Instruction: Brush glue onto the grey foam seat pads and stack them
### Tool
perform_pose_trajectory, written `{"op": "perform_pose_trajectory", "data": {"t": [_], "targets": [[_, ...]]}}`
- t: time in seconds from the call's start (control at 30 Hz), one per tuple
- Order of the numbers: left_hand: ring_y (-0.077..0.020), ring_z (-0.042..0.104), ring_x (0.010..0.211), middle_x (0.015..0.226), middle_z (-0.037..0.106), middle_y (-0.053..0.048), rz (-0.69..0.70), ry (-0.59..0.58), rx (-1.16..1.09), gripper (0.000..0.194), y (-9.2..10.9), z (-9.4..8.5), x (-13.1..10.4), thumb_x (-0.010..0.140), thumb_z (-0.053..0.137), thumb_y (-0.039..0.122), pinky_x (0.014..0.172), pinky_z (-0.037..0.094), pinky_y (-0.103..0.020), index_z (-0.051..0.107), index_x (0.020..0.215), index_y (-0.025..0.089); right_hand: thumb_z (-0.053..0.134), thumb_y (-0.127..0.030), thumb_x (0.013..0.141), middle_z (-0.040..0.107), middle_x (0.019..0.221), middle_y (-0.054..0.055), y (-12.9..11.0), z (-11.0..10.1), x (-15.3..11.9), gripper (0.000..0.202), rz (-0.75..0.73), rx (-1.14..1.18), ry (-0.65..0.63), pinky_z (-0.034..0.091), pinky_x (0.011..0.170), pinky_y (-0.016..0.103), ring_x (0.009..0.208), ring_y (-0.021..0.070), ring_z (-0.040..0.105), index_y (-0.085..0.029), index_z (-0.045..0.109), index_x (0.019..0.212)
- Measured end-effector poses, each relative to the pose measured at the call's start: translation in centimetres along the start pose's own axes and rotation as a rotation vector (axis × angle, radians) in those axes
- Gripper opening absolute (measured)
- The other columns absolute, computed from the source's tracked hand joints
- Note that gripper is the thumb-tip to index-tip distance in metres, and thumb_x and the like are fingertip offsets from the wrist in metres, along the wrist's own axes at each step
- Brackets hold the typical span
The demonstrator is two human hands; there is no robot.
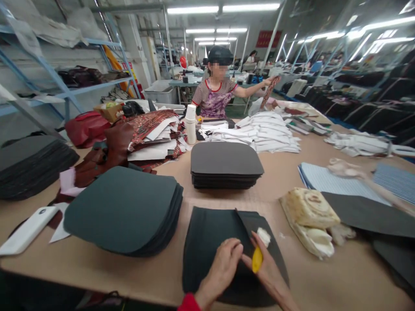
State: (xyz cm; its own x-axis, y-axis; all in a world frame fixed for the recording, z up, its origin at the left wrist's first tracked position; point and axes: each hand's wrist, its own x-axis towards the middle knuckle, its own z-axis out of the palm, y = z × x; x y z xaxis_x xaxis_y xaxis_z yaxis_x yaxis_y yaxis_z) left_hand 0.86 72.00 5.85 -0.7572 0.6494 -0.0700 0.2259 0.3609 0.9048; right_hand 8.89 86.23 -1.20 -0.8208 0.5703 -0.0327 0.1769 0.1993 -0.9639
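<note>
In front of me lies a stack of dark green-grey sheets (pixel 207 233), its top sheet partly turned back along a raised edge so that a greyer surface shows on the right. My left hand (pixel 223 261) rests on the stack with its fingers curled together at the turned edge of the top sheet. Close beside it, my right hand (pixel 267 263) is closed around a yellow-handled tool (pixel 257 260). A white, fluffy-looking end (pixel 263 236) shows beyond its fingers; whether it is a brush or a wad I cannot tell.
Neighbouring stacks of dark sheets stand left (pixel 123 207) and behind (pixel 227 157). A stained yellowish block in plastic (pixel 311 209) sits right. White strips (pixel 259 131), a white bottle (pixel 191 125) and patterned pieces (pixel 152 125) lie farther back. A co-worker (pixel 217 88) faces me across the table.
</note>
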Motion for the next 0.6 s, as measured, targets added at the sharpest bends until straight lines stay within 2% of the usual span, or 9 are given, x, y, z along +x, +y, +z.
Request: {"op": "perform_pose_trajectory", "data": {"t": [0.1, 0.2, 0.27, 0.33, 0.4, 0.5, 0.6], "targets": [[-0.0185, 0.043, 0.124, 0.134, 0.048, -0.008, 0.019, -0.003, 0.183, 0.041, -3.5, 0.7, -1.4, 0.091, 0.037, 0.038, 0.105, 0.037, -0.039, 0.047, 0.127, 0.021, 0.064, -0.045, 0.071, 0.064, 0.107, 0.013, 0.0, -0.1, 0.4, 0.068, -0.021, -0.264, 0.079, 0.053, 0.075, 0.034, 0.093, 0.0269, 0.063, -0.015, 0.046, 0.129], [-0.0216, 0.04, 0.126, 0.136, 0.046, -0.009, 0.109, 0.061, 0.456, 0.04, -6.2, 0.1, -2.3, 0.088, 0.042, 0.028, 0.104, 0.038, -0.045, 0.046, 0.128, 0.022, 0.049, -0.043, 0.082, 0.067, 0.094, 0.012, -0.9, -0.2, 0.7, 0.058, -0.034, -0.371, 0.124, 0.053, 0.061, 0.03, 0.073, 0.0228, 0.066, -0.011, 0.043, 0.131], [-0.0249, 0.041, 0.126, 0.133, 0.049, -0.01, 0.167, 0.104, 0.629, 0.04, -7.1, -0.2, -2.4, 0.085, 0.046, 0.023, 0.102, 0.039, -0.049, 0.049, 0.125, 0.021, 0.043, -0.04, 0.086, 0.065, 0.103, 0.013, -1.3, -0.6, 0.5, 0.054, -0.102, -0.418, 0.155, 0.053, 0.067, 0.031, 0.082, 0.0239, 0.066, -0.012, 0.041, 0.132], [-0.0266, 0.039, 0.127, 0.134, 0.048, -0.01, 0.236, 0.118, 0.75, 0.042, -7.4, -0.4, -2.5, 0.083, 0.049, 0.02, 0.101, 0.039, -0.05, 0.049, 0.125, 0.022, 0.041, -0.039, 0.086, 0.06, 0.117, 0.013, -1.1, -1.6, 0.0, 0.052, -0.189, -0.457, 0.187, 0.052, 0.078, 0.034, 0.098, 0.0252, 0.062, -0.015, 0.04, 0.133], [-0.0281, 0.037, 0.128, 0.136, 0.046, -0.008, 0.28, 0.101, 0.831, 0.043, -7.0, -0.5, -2.7, 0.081, 0.052, 0.021, 0.101, 0.039, -0.052, 0.05, 0.124, 0.025, 0.04, -0.04, 0.087, 0.058, 0.12, 0.013, -0.2, -2.9, -0.7, 0.052, -0.23, -0.498, 0.228, 0.052, 0.081, 0.036, 0.102, 0.026, 0.06, -0.015, 0.041, 0.132], [-0.0339, 0.038, 0.127, 0.136, 0.045, -0.009, 0.261, 0.057, 0.916, 0.044, -6.3, -0.4, -3.0, 0.076, 0.058, 0.026, 0.097, 0.037, -0.06, 0.055, 0.119, 0.026, 0.039, -0.043, 0.088, 0.061, 0.115, 0.015, 1.8, -4.8, -1.6, 0.053, -0.207, -0.548, 0.257, 0.054, 0.073, 0.034, 0.095, 0.0262, 0.064, -0.014, 0.042, 0.132], [-0.0349, 0.038, 0.126, 0.137, 0.044, -0.011, 0.166, 0.12, 0.983, 0.042, -6.2, -0.6, -3.3, 0.074, 0.054, 0.019, 0.096, 0.038, -0.057, 0.058, 0.115, 0.023, 0.039, -0.045, 0.088, 0.06, 0.117, 0.016, 3.4, -6.0, -1.8, 0.055, -0.183, -0.563, 0.237, 0.054, 0.067, 0.031, 0.092, 0.0255, 0.065, -0.014, 0.04, 0.133]]}}
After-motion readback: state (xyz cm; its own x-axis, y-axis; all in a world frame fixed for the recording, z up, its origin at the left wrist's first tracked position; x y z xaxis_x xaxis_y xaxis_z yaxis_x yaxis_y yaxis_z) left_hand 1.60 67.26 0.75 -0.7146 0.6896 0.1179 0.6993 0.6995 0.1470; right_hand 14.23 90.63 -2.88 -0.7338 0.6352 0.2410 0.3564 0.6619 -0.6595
